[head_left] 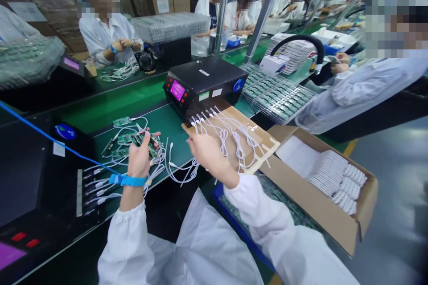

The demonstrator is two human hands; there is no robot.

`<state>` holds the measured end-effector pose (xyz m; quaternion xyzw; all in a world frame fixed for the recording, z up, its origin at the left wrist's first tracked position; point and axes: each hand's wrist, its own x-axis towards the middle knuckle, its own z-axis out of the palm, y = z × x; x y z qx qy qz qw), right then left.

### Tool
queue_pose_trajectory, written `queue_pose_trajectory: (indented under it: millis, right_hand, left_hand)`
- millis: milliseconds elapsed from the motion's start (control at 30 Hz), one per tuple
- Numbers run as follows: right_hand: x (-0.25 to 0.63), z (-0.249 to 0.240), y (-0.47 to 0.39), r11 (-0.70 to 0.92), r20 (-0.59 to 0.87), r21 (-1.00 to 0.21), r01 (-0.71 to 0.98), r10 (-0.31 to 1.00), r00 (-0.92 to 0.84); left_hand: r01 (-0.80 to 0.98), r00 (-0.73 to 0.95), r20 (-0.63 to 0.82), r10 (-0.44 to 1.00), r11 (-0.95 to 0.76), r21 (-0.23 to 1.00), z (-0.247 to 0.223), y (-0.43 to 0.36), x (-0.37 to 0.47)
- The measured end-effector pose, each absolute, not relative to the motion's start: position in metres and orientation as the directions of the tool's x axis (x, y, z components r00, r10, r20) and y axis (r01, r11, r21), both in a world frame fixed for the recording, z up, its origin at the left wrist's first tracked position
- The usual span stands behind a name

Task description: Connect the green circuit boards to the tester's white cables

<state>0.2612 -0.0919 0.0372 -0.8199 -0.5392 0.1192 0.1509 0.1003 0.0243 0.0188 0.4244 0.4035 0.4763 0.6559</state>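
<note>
My left hand (139, 155), with a blue strap at the wrist, grips several green circuit boards (151, 146) with its thumb on top. More boards with white cables (124, 139) lie on the green bench just beyond it. My right hand (203, 149) is closed at the near left edge of a cardboard sheet (265, 137); whatever its fingers pinch is too small to make out. Beside it, a row of white cables (222, 136) is plugged into the front of a black test box (207, 78) with a lit pink screen.
A second black box (30, 160) with plugged cables stands at the left. An open carton (368, 187) of white bundled cables and a blue tray (245, 231) of boards are at my right. Co-workers sit across the bench and at the right; a metal post rises behind the box.
</note>
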Motion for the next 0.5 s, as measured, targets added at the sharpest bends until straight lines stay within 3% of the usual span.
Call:
queue_pose_trajectory:
  millis: [233,500]
  right_hand:
    - [0.209,-0.009,-0.008,-0.536,-0.208,-0.429,0.727,0.842,0.498]
    - [0.215,-0.015,0.030,-0.561,-0.336,-0.411,0.719,0.826,0.452]
  left_hand:
    - [-0.303,0.192,-0.065,0.979,0.122,0.945,0.017,0.022,0.084]
    - [-0.282,0.198,-0.092,0.976,0.146,0.948,0.010,0.023,0.072]
